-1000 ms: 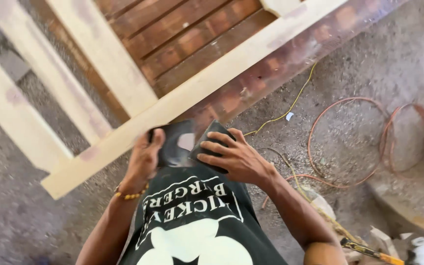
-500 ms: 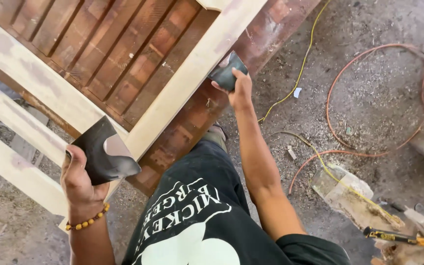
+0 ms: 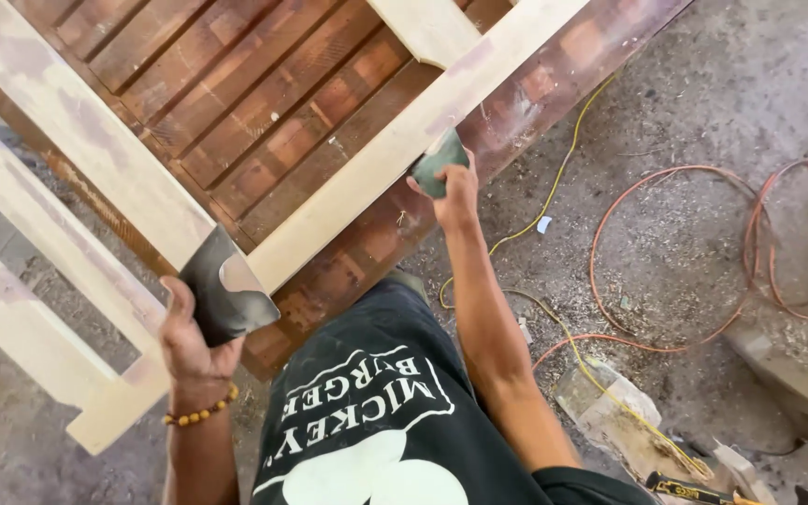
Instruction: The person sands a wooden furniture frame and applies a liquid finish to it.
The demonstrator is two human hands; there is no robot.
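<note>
Dusty concrete floor [image 3: 703, 103] all around, sawdust and scraps everywhere, so proper workshop vibes. Biggest thing by far is the wooden frame [image 3: 236, 122] filling the 9 to 12 o'clock part of the view: reddish-brown slats inside, with pale unfinished rails laid over them. The front rail [image 3: 376, 159] has its long axis running diagonally, from about 7 o'clock up toward 1 o'clock, and both hands are along it. Next down in size, an orange cable [image 3: 666, 252] loops over the floor at 3 o'clock, with a thinner yellow cord [image 3: 554, 187] snaking from the frame's edge down toward 5 o'clock, where a pale offcut block [image 3: 610, 411] and a yellow-handled tool [image 3: 685, 488] sit. Left hand [image 3: 194, 341] at 8 o'clock, beaded bracelet on the wrist, is closed around a dark sheet of sandpaper [image 3: 222, 295], thumb and fingers pinching it from below; the sheet is tipped up, its pointed corner aimed at 12 o'clock, just beside the rail's lower end. Right hand [image 3: 451, 187], arm stretched out toward 12 o'clock, grips a smaller dark folded piece [image 3: 437, 161] pressed against the rail's edge. No containers anywhere I can see.
</note>
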